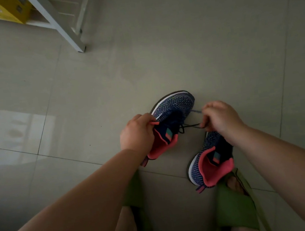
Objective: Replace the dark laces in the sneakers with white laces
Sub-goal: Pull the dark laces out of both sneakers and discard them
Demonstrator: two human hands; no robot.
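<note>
Two navy knit sneakers with coral-pink collars lie on the tiled floor. The far sneaker point(175, 109) is gripped at its collar edge by my left hand point(137, 133). A dark lace point(191, 126) runs taut from that sneaker's eyelets to my right hand point(220, 118), which pinches its end. The second sneaker point(211, 162) sits nearer me, partly under my right wrist. No white laces are in view.
My feet wear green slippers point(234, 204) at the bottom of the view. A white shelf leg point(69, 29) stands on the grey tiled floor point(141, 59) at the top left, with a yellow box point(3, 10) on the shelf.
</note>
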